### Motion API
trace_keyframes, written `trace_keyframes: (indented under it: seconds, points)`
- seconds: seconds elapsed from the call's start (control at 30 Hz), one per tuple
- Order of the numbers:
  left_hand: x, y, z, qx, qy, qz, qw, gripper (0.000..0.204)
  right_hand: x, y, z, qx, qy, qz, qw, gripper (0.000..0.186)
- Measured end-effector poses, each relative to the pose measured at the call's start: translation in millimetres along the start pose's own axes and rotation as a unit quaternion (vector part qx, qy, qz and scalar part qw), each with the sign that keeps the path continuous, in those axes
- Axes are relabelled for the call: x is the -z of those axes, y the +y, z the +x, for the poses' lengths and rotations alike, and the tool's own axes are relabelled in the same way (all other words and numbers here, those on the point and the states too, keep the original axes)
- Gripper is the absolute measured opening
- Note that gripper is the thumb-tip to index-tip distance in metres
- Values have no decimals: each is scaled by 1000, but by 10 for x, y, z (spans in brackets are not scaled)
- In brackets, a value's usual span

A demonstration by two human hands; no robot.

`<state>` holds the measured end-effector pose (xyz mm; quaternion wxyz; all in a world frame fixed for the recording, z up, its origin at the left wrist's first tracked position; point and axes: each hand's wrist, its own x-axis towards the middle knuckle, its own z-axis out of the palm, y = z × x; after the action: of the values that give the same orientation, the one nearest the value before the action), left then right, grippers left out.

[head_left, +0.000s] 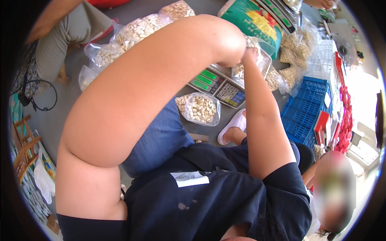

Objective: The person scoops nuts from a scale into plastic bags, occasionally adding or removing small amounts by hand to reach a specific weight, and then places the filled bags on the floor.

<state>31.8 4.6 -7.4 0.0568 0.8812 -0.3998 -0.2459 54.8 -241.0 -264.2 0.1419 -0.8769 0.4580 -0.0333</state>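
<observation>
My left hand (pixel 233 57): fingers hidden, can't tell grip | my right hand (pixel 251 55): at bag (pixel 261 61), can't tell grip | bag far and right, right hand nearer, long axis unclear

The fingers of the left hand (pixel 232 54) are hidden, so its grip cannot be told. The left forearm (pixel 148 88) covers part of the scale (pixel 228 92), the right forearm (pixel 262 104) part of a bag (pixel 263 62). The top edge cuts off a second scale (pixel 277 15). A person's face (pixel 334 188) is blurred.

Bright; white glare (pixel 365 114) at right; fisheye bending
</observation>
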Motion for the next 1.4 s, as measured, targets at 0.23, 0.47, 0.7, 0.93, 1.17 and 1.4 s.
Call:
trace_keyframes:
  seconds: [0.23,0.47,0.7,0.93,1.17,1.4]
  points:
    - [116,-3,-55,-5,-18,-16,1000,28,127,3,113,167,-61,10,984,26]
    - [-16,34,226,-49,-12,29,998,30,561,279,257,232,15,-6,973,24]
    - [-207,-56,330,-90,-4,64,994,31,935,429,-514,192,-161,179,951,14]
    - [-230,23,376,-65,-13,94,993,34,690,695,-1428,315,-262,6,912,16]
    - [-228,69,340,-70,-17,70,995,30,259,848,-1932,431,-378,-182,799,34]
    - [9,16,100,-54,-23,10,998,25,686,272,-399,203,-149,15,968,20]
